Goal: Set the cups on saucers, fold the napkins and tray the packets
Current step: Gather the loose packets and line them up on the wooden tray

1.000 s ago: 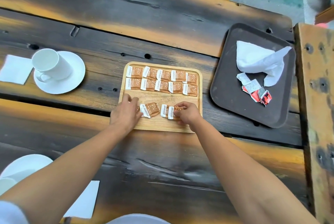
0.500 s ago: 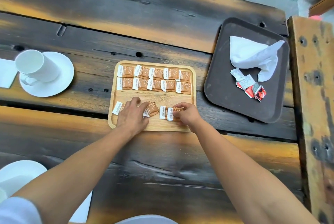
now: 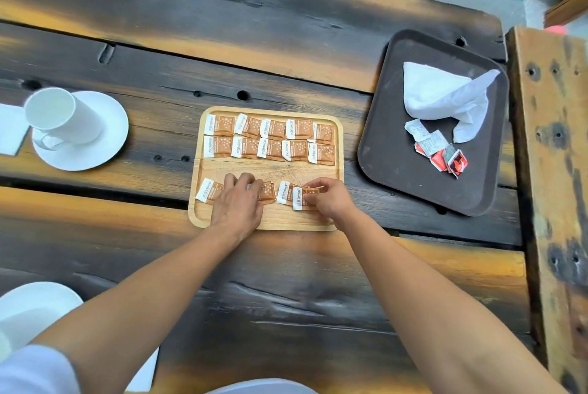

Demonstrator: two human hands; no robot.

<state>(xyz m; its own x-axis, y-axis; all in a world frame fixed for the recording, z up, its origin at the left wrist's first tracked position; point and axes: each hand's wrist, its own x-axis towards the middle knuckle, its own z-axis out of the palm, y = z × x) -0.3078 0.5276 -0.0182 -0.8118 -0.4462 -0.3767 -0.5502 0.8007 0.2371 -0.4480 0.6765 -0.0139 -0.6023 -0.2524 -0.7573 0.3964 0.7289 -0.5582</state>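
1. Dark scorched planks make up the table; a wooden tray sits mid-table.
2. Packets fill two rows; a third row is underway.
3. Left hand lies flat on a near-row packet, gripping nothing.
4. Right hand pinches a packet at the row's right end.
5. Likely next: straighten and even out this row.
6. One cup stands on its saucer.

Single head cam, wide-angle, looking steeply down and forward over the wooden tray, which sits near frame centre. Close range: both forearms enter from the bottom edge. Dark tray lies right of it, saucer left (edges bow from lens distortion). No second view, so no overlap.
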